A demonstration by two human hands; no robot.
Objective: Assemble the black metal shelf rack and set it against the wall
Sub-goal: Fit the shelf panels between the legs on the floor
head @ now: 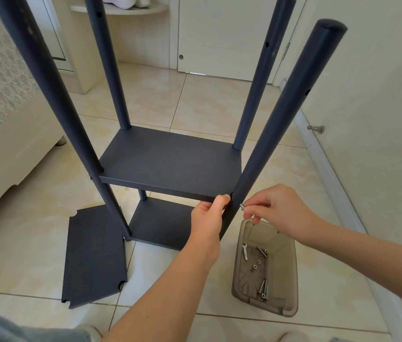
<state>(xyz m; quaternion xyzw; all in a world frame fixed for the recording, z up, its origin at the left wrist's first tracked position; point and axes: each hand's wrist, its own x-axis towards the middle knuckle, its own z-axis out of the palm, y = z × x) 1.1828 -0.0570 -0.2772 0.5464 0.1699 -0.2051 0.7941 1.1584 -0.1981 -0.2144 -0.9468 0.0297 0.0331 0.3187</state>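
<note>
Black metal shelf rack [175, 154] stood half-built on the tiled floor, both hands at its front right pole [281, 119].
At far left a cream bed [4, 134] ran out of frame, and the rack's two left poles were cut off at the top. A loose black shelf panel [93, 257] lay flat beside the rack. The left hand [207, 218] gripped the front corner of the upper shelf [145, 169], fingers hidden beneath, covering part of the lower shelf [160, 223]. The right hand [274, 208] pinched a small silver screw [242, 206] against the pole, above a smoky plastic tray [279, 245] of screws and washers.
</note>
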